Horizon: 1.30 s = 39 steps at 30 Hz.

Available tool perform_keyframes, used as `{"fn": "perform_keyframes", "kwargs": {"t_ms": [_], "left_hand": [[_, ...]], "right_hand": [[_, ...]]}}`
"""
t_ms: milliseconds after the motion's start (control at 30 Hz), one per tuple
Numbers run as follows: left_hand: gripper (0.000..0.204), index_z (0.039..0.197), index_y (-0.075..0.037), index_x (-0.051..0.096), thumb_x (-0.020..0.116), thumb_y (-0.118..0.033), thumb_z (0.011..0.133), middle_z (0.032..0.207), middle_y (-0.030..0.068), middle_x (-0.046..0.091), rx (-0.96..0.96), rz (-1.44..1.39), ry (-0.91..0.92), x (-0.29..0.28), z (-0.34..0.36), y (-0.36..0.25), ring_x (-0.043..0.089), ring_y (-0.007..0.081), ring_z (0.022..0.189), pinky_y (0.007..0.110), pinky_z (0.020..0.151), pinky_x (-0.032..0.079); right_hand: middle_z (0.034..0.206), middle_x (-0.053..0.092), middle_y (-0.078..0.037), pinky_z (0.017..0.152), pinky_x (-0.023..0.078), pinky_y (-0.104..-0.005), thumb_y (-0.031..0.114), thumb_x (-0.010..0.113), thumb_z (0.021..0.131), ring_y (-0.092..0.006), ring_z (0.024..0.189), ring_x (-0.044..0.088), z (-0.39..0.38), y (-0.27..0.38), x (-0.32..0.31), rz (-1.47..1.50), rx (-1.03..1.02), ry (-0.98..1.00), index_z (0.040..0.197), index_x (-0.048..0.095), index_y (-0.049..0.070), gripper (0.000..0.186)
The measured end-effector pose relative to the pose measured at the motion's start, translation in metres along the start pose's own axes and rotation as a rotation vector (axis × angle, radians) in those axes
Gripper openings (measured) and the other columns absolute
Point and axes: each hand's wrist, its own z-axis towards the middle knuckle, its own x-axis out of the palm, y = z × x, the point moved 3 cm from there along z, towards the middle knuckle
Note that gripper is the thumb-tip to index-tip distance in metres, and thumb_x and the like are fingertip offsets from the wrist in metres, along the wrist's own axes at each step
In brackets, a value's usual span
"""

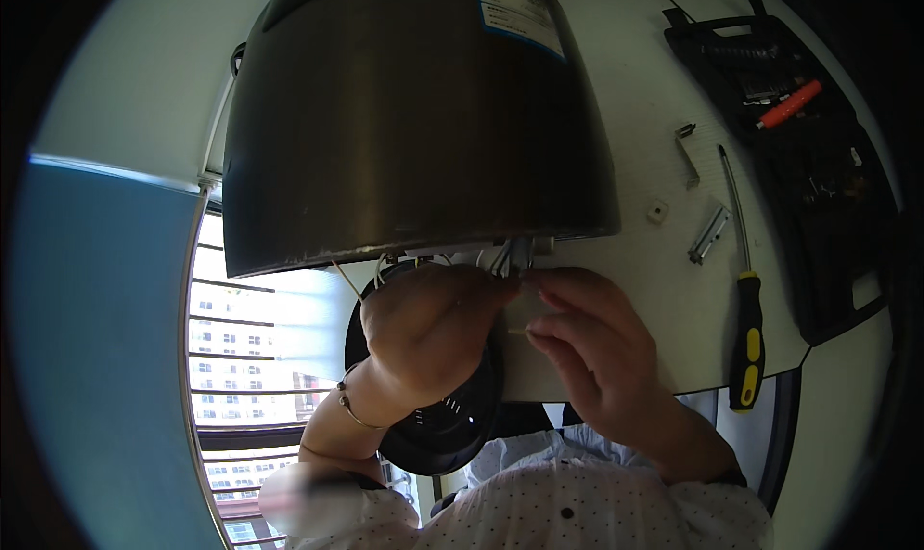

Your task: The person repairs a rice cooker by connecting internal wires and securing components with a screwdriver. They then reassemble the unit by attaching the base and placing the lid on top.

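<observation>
A large dark appliance body (pixel 414 127), shaped like a rice cooker, lies on its side with its underside toward me. Several thin wires (pixel 500 259) and a grey sleeve (pixel 521 254) come out at its lower edge. My left hand (pixel 428 319) is closed at these wires, its fingertips partly hidden at the sleeve. Close beside it, my right hand (pixel 602 343) touches the sleeve's end with one fingertip. A thin pale strip (pixel 518 332) sticks out from its pinched thumb and finger. Under my left forearm is a round black cover (pixel 438 444) with slots.
On the white table (pixel 640 300) to the right lie a black-and-yellow screwdriver (pixel 748 329), a metal bracket (pixel 709 234), a bent metal strip (pixel 687 155) and a small square piece (pixel 657 211). Beyond is an open black tool case (pixel 770 146) with a red-handled tool (pixel 791 103).
</observation>
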Motion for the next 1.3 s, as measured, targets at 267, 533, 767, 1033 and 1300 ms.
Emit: {"fn": "perform_keyframes", "kwargs": {"t_ms": [267,533,767,1033,1300], "left_hand": [[0.023,0.083,0.002,0.066,0.064,-0.004,0.061,0.079,0.0106,0.062,0.18,0.205,0.014,0.002,-0.008,-0.003,0.061,0.0192,0.064,0.026,0.054,0.049],[0.017,0.081,0.003,0.066,0.067,0.0,0.064,0.081,0.0116,0.061,0.189,0.13,-0.048,0.006,-0.015,0.0,0.063,0.0234,0.07,0.029,0.057,0.052],[0.014,0.079,0.001,0.067,0.067,0.006,0.067,0.081,0.0086,0.059,0.092,0.124,0.004,0.004,-0.013,-0.002,0.061,0.0228,0.071,0.03,0.058,0.052],[0.014,0.081,0.001,0.065,0.068,0.007,0.069,0.078,0.0098,0.06,-0.123,-0.033,-0.054,0.007,-0.014,-0.004,0.061,0.0215,0.066,0.028,0.056,0.049],[0.019,0.082,0.0,0.065,0.071,0.008,0.066,0.081,0.011,0.063,-0.434,-0.218,-0.069,0.006,-0.01,0.0,0.062,0.0207,0.069,0.027,0.059,0.048]], "right_hand": [[0.111,0.054,-0.021,0.078,0.049,-0.0365,-0.006,0.063,0.073,-0.0334,0.097,0.056,-0.001,-0.002,0.0,0.037,0.018,-0.002,0.087,0.053,-0.008,0.017],[0.111,0.054,-0.022,0.079,0.051,-0.0351,-0.004,0.062,0.076,-0.033,0.098,0.056,0.001,-0.001,-0.001,0.005,0.015,0.029,0.087,0.055,-0.007,0.013],[0.113,0.052,-0.023,0.078,0.05,-0.0385,-0.006,0.059,0.078,-0.0356,0.098,0.056,0.002,-0.003,-0.002,0.006,-0.028,0.046,0.09,0.052,-0.011,0.015],[0.112,0.053,-0.023,0.077,0.051,-0.0377,-0.006,0.059,0.077,-0.035,0.097,0.056,0.003,-0.001,-0.003,-0.006,-0.038,0.047,0.091,0.053,-0.012,0.017],[0.112,0.053,-0.023,0.076,0.05,-0.0378,-0.006,0.061,0.075,-0.0352,0.096,0.056,0.001,-0.003,-0.002,0.01,-0.03,0.028,0.09,0.052,-0.01,0.018]]}}
